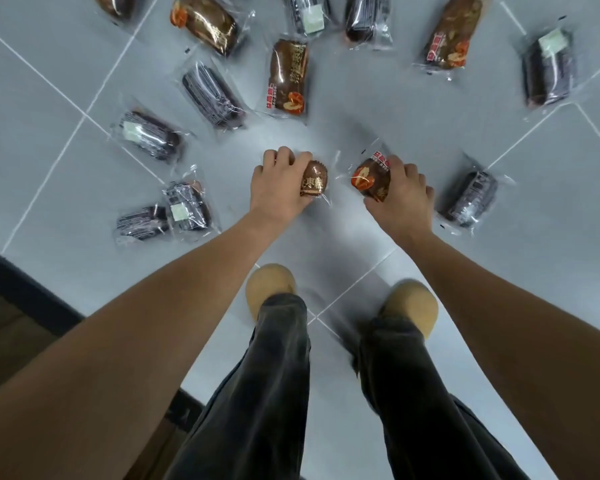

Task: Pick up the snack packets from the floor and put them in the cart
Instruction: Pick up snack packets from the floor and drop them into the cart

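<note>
Since both seem light, soft and slick-filmed: one brown cake packet [314, 178], my left hand [278, 183] curled round its middle; one walnut-print packet [370, 178], gripped in my right hand [400, 194].

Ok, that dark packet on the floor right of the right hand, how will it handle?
Likely light: the dark packet looks like one small cake in clear film. The film shows glare, so it may be slippery. Its flat sealed ends look floppy; the filled middle should hold its shape when gripped.
</note>
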### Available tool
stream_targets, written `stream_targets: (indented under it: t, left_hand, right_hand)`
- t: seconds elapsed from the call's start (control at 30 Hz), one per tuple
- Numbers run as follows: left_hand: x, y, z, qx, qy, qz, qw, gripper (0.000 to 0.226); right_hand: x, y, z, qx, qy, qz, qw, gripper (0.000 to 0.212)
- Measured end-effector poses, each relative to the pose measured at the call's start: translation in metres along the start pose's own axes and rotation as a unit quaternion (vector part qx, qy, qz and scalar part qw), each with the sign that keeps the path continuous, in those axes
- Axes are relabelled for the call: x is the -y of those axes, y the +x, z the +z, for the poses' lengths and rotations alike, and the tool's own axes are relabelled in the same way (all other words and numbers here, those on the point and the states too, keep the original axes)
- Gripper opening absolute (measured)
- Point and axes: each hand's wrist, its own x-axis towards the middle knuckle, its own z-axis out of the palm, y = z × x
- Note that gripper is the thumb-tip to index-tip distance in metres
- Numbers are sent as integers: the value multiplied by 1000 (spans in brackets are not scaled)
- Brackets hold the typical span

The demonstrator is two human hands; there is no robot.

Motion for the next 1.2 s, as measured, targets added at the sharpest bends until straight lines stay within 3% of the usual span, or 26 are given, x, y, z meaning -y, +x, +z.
stream_targets:
  t: [0.27,0.57,0.7,0.9,1.2]
  left_hand:
    - [-31,-95,-145,20,-81,-66,994,66]
    - [-113,-208,-323,33,-72,-11,997,70]
    - [-172,-267,-375,16,-95,0,995,66]
    - [-272,-353,-405,12,-101,91,991,66]
    - [-455,-455,-366,4,-101,193,976,64]
  right_hand:
    - [28,-105,-140,-30,124,46,991,68]
    - [42,-251,-319,-87,241,112,960,72]
    - [25,-328,-374,-116,227,137,957,71]
    - [-34,-437,-428,-157,224,186,944,66]
    - [-195,-576,-469,-250,323,247,879,57]
